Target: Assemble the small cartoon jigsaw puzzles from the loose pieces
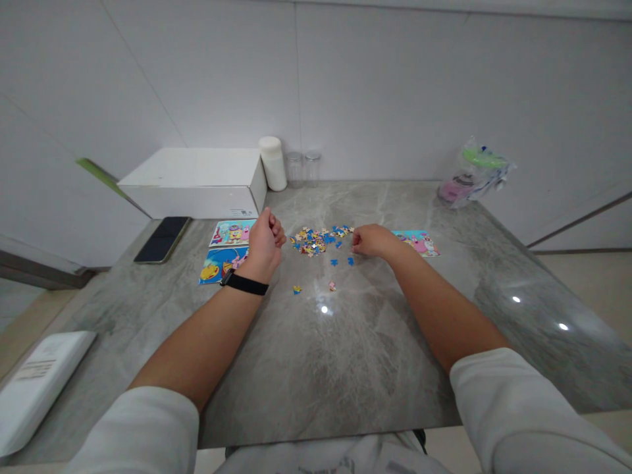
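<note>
A heap of small jigsaw puzzle pieces (pixel 316 242) lies in the middle of the grey table, mostly yellow, blue and pink. My left hand (pixel 266 242) is closed with curled fingers just left of the heap, its palm side hidden. At the heap's right edge, my right hand (pixel 372 240) is bent down with its fingers pressed together; whatever they hold is hidden. Nearer to me lie two blue pieces (pixel 334 262), a yellow-and-blue piece (pixel 297 289) and a pink piece (pixel 332 286). Two cartoon picture cards (pixel 217 264) are partly behind my left wrist; another cartoon card (pixel 425 243) sits behind my right forearm.
A white box (pixel 197 181), a white bottle (pixel 273 164) and two clear glasses (pixel 312 170) stand along the wall. On the left are a phone (pixel 162 239) and a white flat device (pixel 42 382). A plastic bag (pixel 474 174) stands at the back right.
</note>
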Demonstrator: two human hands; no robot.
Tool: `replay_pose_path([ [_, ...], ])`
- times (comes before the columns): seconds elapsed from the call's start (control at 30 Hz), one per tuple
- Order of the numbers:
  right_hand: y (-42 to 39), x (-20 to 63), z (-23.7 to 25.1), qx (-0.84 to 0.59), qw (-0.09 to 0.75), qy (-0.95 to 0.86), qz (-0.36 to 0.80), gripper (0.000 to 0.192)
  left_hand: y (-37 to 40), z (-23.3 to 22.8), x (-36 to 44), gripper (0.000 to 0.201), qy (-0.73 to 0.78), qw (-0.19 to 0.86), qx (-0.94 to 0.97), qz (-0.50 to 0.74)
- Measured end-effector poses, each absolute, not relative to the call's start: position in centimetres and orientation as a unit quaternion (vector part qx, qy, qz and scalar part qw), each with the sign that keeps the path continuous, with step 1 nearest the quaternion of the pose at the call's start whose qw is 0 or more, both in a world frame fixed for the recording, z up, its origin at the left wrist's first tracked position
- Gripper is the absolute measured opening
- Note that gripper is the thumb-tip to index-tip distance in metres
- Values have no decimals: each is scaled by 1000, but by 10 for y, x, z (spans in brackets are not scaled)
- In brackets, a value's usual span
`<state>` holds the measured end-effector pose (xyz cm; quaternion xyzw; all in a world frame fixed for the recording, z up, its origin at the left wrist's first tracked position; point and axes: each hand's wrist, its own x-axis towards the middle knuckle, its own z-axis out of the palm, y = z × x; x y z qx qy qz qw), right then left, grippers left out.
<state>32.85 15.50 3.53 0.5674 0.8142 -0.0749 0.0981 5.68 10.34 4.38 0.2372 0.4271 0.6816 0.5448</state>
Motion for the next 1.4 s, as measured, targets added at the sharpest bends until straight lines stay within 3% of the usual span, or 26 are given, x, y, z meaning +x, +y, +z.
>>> replay_pose_path([
  [0.17,160,333,33,586,82,804,-66,19,104,42,54,41,425,544,229,686],
  [0.43,145,306,29,529,-50,844,-71,31,105,39,54,40,421,545,224,689],
  [1.4,143,298,18,528,-22,845,-76,28,107,38,54,38,409,568,208,683],
])
